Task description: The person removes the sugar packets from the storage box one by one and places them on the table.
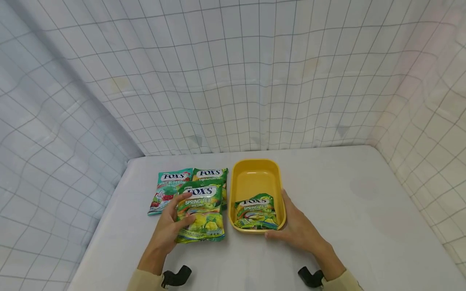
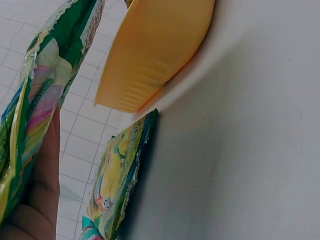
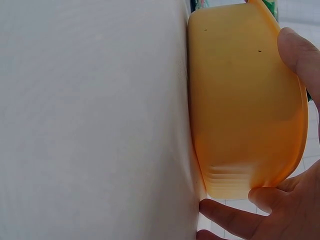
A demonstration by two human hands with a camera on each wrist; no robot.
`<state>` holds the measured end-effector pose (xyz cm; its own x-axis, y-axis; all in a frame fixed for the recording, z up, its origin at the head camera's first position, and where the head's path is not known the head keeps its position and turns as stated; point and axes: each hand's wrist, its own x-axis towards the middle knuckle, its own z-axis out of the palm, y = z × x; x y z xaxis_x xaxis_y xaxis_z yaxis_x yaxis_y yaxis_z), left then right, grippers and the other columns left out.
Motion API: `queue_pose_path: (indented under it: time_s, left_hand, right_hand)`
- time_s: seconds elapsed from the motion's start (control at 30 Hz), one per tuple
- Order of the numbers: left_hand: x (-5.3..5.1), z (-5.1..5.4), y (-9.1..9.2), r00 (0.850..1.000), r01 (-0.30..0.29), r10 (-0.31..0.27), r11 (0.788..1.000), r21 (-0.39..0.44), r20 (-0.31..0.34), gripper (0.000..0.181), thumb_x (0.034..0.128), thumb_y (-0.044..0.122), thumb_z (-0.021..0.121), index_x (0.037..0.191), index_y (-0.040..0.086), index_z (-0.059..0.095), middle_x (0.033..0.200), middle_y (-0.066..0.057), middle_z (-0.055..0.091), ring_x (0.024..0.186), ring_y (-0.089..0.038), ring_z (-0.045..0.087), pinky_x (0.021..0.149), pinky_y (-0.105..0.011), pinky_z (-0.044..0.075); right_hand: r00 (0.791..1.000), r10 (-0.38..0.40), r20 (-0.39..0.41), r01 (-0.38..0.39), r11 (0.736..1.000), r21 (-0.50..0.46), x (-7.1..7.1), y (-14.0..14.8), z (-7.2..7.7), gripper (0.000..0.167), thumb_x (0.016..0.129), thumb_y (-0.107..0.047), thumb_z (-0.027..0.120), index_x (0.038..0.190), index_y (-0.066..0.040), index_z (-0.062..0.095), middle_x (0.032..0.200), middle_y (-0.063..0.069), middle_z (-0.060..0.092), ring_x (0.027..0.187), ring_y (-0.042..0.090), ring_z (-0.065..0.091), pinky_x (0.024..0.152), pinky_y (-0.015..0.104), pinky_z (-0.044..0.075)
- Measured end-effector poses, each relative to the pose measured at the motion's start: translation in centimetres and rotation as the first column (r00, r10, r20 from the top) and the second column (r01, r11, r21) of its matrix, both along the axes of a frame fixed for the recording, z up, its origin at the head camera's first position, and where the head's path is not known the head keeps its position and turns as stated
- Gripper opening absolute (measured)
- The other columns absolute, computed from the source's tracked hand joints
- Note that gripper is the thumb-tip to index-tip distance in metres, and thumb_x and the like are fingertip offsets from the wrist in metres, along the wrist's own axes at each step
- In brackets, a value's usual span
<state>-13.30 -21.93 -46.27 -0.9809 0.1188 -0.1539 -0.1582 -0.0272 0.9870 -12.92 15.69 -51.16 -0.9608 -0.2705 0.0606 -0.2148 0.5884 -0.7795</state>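
Currently held packet (image 1: 204, 208): a green FOX'S Spring Tea bag, raised off the desk (image 1: 364, 202), its printed front facing up toward you, just left of the yellow tray (image 1: 255, 178).
Left hand (image 1: 169, 224): your grip is clamped on that bag's left side, thumb and a fingertip across the front, with fingers behind it in the left wrist view.
Tray position: it sits on the desk, its long sides running away from you.
Right hand (image 1: 300, 228): your grip is closed around the tray's near right corner, thumb at the near rim, fingers along the right wall.
Packet inside the tray (image 1: 256, 212): another green Spring Tea bag, lying in the near half.
Rear Spring Tea packet (image 1: 209, 173): it lies on the desk left of the tray, partly covered from view by the held one.
Mint Blossom packet (image 1: 168, 193): teal, left of the rear bag; you cannot tell whether they touch.
Wrists: pale sleeves (image 1: 143, 281), each with a black fitting (image 1: 177, 277).
Surroundings: white grid-patterned cloth (image 1: 233, 89) behind and beside the desk.
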Motion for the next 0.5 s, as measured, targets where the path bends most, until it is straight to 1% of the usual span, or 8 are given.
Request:
queue_pose_path:
  time_s: [0.13,0.23,0.37,0.5]
  left_hand:
    - [0.6,-0.8,-0.2,0.999,-0.033,0.034,0.999,-0.012,0.032,0.069,0.0929,-0.008,0.066,0.152,0.017,0.041,0.127,-0.016,0.062,0.096,-0.027,0.071,0.08,-0.036,0.06]
    - [1.0,-1.4,-0.3,0.997,-0.041,0.041,0.999,-0.012,0.058,0.07,0.0923,-0.008,0.067,0.152,0.017,0.041,0.126,-0.015,0.063,0.096,-0.026,0.071,0.081,-0.036,0.059]
    - [1.5,-2.1,-0.3,0.996,-0.046,0.047,0.999,-0.009,0.078,0.07,0.0916,-0.009,0.068,0.151,0.017,0.042,0.123,-0.016,0.065,0.095,-0.026,0.07,0.08,-0.036,0.059]
    - [1.8,-2.7,-0.2,0.994,-0.052,0.053,0.999,-0.007,0.096,0.069,0.0914,-0.01,0.067,0.151,0.017,0.043,0.123,-0.018,0.065,0.095,-0.027,0.071,0.079,-0.036,0.059]
  right_hand:
    - [1.0,-0.001,0.002,0.001,1.0,-0.001,0.1,0.0,0.1,0.14,0.068,-0.063,0.088,0.165,-0.013,0.0,0.169,0.01,0.013,0.151,0.03,0.023,0.117,0.055,0.026]
    - [1.0,0.001,0.001,-0.001,1.0,0.0,0.1,0.0,0.1,0.14,0.069,-0.063,0.088,0.165,-0.013,0.0,0.169,0.01,0.012,0.151,0.031,0.022,0.117,0.055,0.026]
    - [1.0,0.003,0.002,-0.003,1.0,-0.006,0.1,0.0,0.0,0.139,0.069,-0.062,0.088,0.165,-0.013,-0.001,0.169,0.01,0.012,0.152,0.031,0.022,0.117,0.055,0.025]
    - [1.0,-0.002,0.001,0.002,1.0,0.001,0.1,0.0,0.1,0.139,0.069,-0.064,0.087,0.165,-0.013,-0.001,0.169,0.01,0.012,0.151,0.031,0.022,0.117,0.055,0.025]
